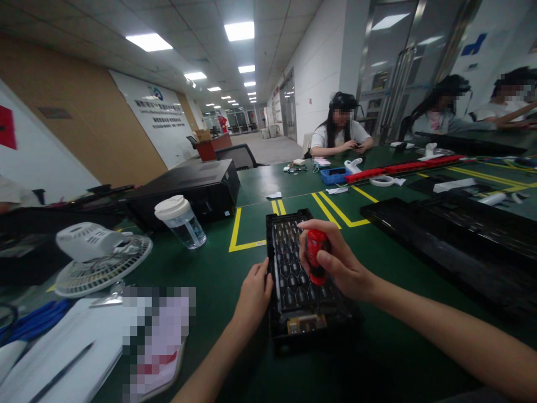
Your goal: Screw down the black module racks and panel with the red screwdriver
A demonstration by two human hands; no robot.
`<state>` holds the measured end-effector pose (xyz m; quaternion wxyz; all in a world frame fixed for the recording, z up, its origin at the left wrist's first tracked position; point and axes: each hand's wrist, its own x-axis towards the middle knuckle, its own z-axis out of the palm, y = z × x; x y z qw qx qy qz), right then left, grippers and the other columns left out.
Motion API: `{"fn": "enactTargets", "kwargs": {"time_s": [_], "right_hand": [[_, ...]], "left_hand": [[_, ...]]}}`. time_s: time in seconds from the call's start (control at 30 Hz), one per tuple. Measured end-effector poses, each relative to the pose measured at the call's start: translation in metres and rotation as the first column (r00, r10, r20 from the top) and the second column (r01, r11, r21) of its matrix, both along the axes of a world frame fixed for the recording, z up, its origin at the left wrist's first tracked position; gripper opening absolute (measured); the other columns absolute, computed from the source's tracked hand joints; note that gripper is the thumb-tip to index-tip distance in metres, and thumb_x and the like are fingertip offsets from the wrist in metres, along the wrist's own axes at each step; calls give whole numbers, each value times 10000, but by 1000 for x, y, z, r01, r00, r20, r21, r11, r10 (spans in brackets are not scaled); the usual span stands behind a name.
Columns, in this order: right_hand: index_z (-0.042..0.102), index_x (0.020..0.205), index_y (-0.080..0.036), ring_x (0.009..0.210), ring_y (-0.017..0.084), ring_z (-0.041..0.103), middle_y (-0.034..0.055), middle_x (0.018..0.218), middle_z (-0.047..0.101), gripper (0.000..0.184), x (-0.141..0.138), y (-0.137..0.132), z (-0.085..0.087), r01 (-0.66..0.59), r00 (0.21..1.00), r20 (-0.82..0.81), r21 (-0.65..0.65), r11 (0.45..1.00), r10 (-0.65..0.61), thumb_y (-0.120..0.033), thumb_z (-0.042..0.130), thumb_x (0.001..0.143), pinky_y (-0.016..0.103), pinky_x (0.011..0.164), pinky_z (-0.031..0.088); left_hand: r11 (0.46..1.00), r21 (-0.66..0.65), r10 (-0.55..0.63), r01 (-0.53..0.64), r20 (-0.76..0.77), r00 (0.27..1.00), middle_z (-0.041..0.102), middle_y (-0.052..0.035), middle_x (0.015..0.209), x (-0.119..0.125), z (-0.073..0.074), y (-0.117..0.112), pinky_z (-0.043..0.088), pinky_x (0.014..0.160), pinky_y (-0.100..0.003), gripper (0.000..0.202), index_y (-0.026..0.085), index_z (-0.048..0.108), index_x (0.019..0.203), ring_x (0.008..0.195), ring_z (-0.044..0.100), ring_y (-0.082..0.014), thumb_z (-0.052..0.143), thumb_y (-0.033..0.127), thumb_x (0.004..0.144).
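A long black plastic housing [277, 330] lies on the table in front of me, with rows of dark rounded shapes inside and a brownish board [307, 323] at its near end. My left hand [255, 288] grips its left edge, fingers against the side wall. Over the right half of the housing, my right hand [342, 263] is closed round the red and black handle of a screwdriver [316, 252]. The tool stands nearly upright, pointing down into the housing. Its tip is too dark to make out.
To the left are a lidded clear cup [180, 221], a white fan [104, 257], papers [71, 347] with a pen, and a black computer case [188, 190]. Black panels [440, 240] lie at right. A blue tray [334, 176] and seated people are across the table.
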<state>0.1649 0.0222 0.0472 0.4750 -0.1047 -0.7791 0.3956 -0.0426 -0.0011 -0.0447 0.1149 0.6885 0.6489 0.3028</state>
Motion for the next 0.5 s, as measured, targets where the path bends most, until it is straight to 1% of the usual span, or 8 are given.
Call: {"fn": "enactTargets", "kwargs": {"time_s": [0.07,0.1,0.13,0.17,0.23,0.33,0.4,0.5], "right_hand": [[372,1286,-272,635,130,519,9,793,498,346,2,0,0,-127,990,-74,-119,985,118,-374,344,957,254,525,460],[381,1282,-279,640,132,521,9,794,500,338,3,0,1,-165,984,-99,-154,974,151,-365,346,957,254,527,457],[387,1283,-284,646,132,523,9,799,506,333,5,-1,2,-164,984,-96,-153,975,150,-349,350,958,255,535,458],[396,1283,-287,659,132,527,12,814,516,331,6,-1,4,-134,990,-70,-128,983,126,-333,363,957,257,553,464],[424,1275,-281,733,139,542,32,894,546,328,9,-1,8,-41,999,6,-22,999,41,-313,403,950,274,633,481],[478,1227,-239,900,169,540,67,1028,557,323,11,-1,16,51,996,57,168,984,-62,-294,503,910,312,765,471],[508,1184,-215,893,174,530,65,990,563,329,11,0,19,65,996,44,253,965,-78,-287,575,870,318,766,460],[545,1103,-215,775,151,506,34,886,555,317,9,0,22,75,996,26,328,942,-88,-289,653,815,286,676,446]], "left_hand": [[1000,-16,1,-1,-2,1000,569,-139,1196,0,1,0,436,970,-353,435,77,464,1310,1074,563,-214,375,184,898],[1000,-18,2,-2,-2,1000,568,-141,1198,0,1,0,436,970,-353,435,74,463,1309,1075,563,-215,373,186,899],[1000,-17,2,-2,-3,1000,568,-140,1196,1,1,1,436,969,-353,434,75,462,1309,1074,564,-214,373,186,899],[1000,-15,1,-1,-3,1000,570,-138,1193,1,1,1,438,967,-353,433,79,463,1309,1071,567,-213,375,186,899],[1000,-6,2,-2,-8,1000,575,-130,1184,1,0,1,439,966,-350,427,94,470,1303,1067,573,-209,377,183,897],[1000,14,10,-9,-19,1000,581,-115,1173,1,-2,1,446,957,-336,413,120,492,1285,1059,584,-205,389,181,890],[999,30,16,-15,-26,1000,587,-108,1160,1,-3,1,455,944,-331,405,132,505,1273,1042,594,-204,397,184,886],[999,36,17,-16,-32,999,594,-109,1149,1,-3,2,464,929,-332,404,140,507,1273,1031,600,-206,395,185,888]]}}
